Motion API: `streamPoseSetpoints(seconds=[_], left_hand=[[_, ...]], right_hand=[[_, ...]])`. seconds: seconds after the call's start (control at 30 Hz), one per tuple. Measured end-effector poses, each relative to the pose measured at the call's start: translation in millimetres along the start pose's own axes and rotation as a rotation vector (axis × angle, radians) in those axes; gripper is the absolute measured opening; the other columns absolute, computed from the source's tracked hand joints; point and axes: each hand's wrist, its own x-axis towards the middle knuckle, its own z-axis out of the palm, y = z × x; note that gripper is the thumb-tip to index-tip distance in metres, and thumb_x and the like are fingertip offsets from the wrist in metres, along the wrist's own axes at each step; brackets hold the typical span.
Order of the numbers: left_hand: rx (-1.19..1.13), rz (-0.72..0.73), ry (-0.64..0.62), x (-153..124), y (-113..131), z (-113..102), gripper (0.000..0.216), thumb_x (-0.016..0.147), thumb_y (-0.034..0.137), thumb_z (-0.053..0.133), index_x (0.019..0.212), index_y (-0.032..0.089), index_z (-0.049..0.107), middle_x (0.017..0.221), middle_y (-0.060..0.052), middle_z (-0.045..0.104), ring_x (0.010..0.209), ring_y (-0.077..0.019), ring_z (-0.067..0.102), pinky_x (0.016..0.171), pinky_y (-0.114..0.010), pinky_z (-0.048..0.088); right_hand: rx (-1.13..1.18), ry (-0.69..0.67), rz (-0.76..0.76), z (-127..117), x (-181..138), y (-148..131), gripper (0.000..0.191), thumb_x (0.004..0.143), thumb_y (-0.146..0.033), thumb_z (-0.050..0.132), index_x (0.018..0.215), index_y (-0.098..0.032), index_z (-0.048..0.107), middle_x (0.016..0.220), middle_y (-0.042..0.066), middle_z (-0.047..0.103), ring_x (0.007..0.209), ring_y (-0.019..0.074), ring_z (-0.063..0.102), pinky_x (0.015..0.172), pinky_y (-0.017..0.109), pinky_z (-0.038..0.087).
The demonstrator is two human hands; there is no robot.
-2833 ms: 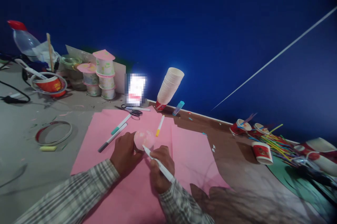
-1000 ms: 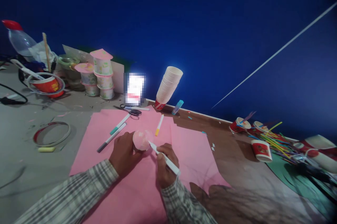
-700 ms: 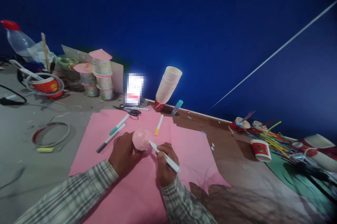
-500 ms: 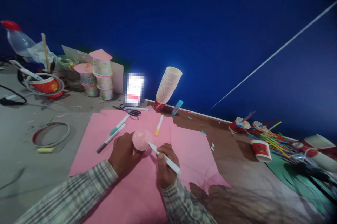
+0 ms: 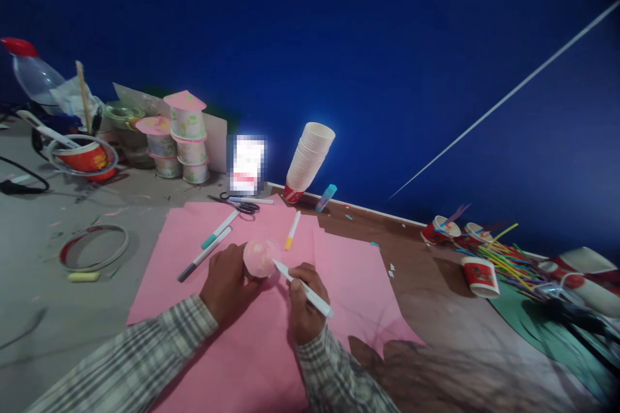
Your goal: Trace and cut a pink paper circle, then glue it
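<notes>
My left hand (image 5: 227, 284) is closed around a small cup (image 5: 261, 257) whose pink round bottom faces up, standing on a large pink paper sheet (image 5: 339, 277). My right hand (image 5: 303, 303) grips a white marker (image 5: 303, 287), and its tip touches the right edge of the cup's bottom. Both sleeves are checked. Three more markers lie on the pink sheet beyond my hands: a green-capped one (image 5: 221, 229), a dark one (image 5: 203, 254) and a yellow-tipped one (image 5: 292, 231).
Scissors (image 5: 241, 206) lie at the sheet's far edge. A tilted stack of paper cups (image 5: 310, 158) leans by the blue wall. Decorated cups (image 5: 186, 135), a red bowl (image 5: 87, 156) and a bottle (image 5: 33, 74) stand far left. A ring (image 5: 94, 246) lies left. Red cups (image 5: 479, 276) and coloured straws (image 5: 508, 258) sit right.
My right hand has shifted a little to the right and the marker tip moved from the near side of the cup's bottom to its right edge. My left hand keeps holding the cup.
</notes>
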Motion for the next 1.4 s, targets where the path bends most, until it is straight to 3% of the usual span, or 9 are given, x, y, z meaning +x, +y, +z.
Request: streamPoseSetpoints(seconds=[1.4], left_hand=[[-0.013,0.015,-0.017,-0.7,-2.0,-0.1,0.025,0.048,0.039,0.067,0.057,0.026,0.047,0.048,0.008,0.044,0.052,-0.0173,0.046,0.051,-0.031,0.028]], right_hand=[[0.030,0.001,-0.036,1.0,-5.7,-0.1,0.014,0.072,-0.018,0.050,0.077,-0.021,0.062,0.064,0.000,0.055,0.063,0.0216,0.055,0.058,0.035,0.045]])
